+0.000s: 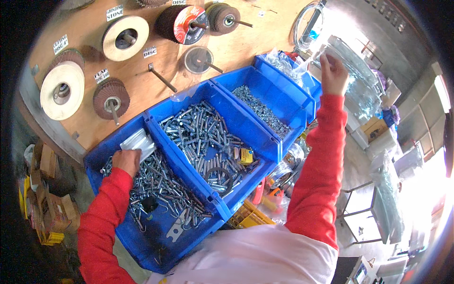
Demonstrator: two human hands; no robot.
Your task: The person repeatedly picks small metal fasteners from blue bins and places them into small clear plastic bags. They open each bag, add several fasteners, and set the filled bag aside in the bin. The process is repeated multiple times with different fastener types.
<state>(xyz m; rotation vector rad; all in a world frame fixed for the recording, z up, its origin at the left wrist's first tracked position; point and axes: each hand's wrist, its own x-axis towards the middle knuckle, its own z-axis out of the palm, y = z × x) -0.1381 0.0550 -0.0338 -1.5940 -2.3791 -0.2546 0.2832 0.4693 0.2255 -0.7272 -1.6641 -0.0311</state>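
Note:
My left hand (126,162) is closed at the near edge of a shiny, whitish packet-like piece (138,143). Beneath it, loose metal bolts (158,182) fill much of the nearest blue bin (137,244). A flat silver wrench-like plate (176,226) lies toward that bin's front. My right hand (334,75) is raised beside the farthest blue bin (309,97), its fingers curled together. Clear plastic bags (286,64) sit in that bin, with film reaching close to my fingertips. Whether those fingers pinch the film is hard to make out.
Sleeve-like metal anchors (203,128) and a small yellow box (246,156) lie in the second bin. Small metal fasteners (260,109) cover part of the third. Grinding discs (125,39) and a bare peg (163,78) project from the wooden board (90,135) behind.

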